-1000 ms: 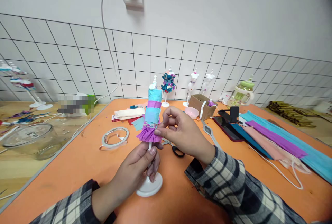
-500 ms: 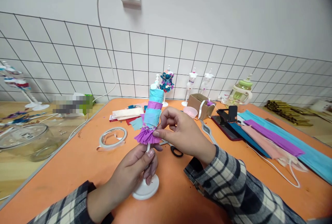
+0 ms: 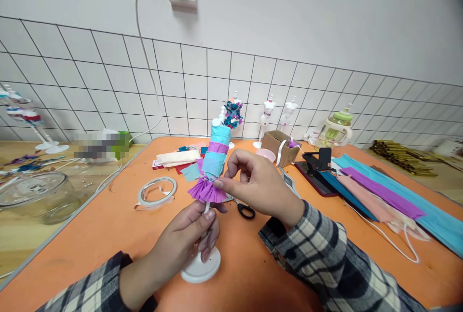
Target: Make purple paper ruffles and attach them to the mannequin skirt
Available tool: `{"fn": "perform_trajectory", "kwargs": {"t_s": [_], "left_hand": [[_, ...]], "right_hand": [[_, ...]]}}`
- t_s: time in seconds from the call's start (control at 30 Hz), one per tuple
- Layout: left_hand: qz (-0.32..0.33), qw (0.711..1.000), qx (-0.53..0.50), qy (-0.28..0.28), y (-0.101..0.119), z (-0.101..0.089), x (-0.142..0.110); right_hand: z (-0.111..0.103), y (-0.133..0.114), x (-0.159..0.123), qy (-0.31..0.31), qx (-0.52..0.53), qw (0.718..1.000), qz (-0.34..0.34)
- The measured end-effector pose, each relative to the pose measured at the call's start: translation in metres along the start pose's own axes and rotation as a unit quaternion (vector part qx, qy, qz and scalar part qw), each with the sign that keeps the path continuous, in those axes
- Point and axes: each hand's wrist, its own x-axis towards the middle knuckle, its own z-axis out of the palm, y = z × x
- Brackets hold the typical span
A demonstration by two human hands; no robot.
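My left hand (image 3: pixel 193 227) is closed around the thin white pole of a miniature dress form (image 3: pixel 201 264), just under its skirt. The form leans slightly to the right, and its round base is tipped toward me. Light-blue paper (image 3: pixel 216 161) wraps its body, with a purple band (image 3: pixel 217 148) across the middle. Below flares a pleated purple paper ruffle (image 3: pixel 202 190). At the ruffle's upper right side, my right hand (image 3: pixel 255 179) has its thumb on the paper and its index finger bent close by; the grip itself is partly hidden.
Scissors (image 3: pixel 246 211) lie behind my hands, a tape roll (image 3: pixel 157 191) to the left. Farther back stand a flower-covered form (image 3: pixel 233 113), a pink bowl (image 3: pixel 265 155) and a cardboard box (image 3: pixel 277 144). Coloured paper strips (image 3: pixel 383 191) and a phone (image 3: pixel 314 179) lie right.
The dress form has tilted a little to the right at its top, and its base has shifted slightly left and nearer. My right hand has moved slightly right.
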Motion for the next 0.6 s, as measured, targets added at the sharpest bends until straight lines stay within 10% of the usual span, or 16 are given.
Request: {"fn": "perform_trajectory", "kwargs": {"t_s": [0.6], "left_hand": [[-0.045,0.998,0.004,-0.033,-0.004,-0.003,0.001]], "right_hand": [[-0.008,0.013,0.005,-0.063,0.046,0.997,-0.007]]}}
